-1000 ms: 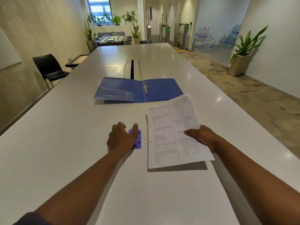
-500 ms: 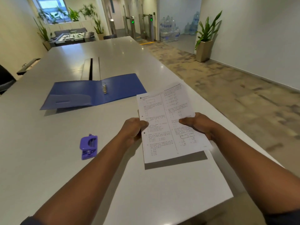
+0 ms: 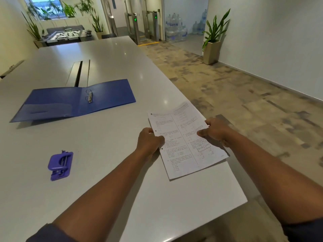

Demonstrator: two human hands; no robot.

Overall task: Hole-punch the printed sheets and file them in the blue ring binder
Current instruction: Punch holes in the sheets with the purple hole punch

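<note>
White table (image 3: pixel 104 58), punched printed sheets (image 3: pixel 185 142) pinched by left grip (image 3: pixel 148 142), right grip (image 3: pixel 216 131)

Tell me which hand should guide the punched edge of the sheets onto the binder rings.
Left, probably. The left hand grips the printed sheets at the punched edge, on the side toward the open blue ring binder and its rings. The right hand holds the opposite edge, away from the binder.

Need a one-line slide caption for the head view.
Both hands hold punched sheets beside open blue binder.

Dark navy sleeves (image 3: pixel 50 233), bare forearms
</note>
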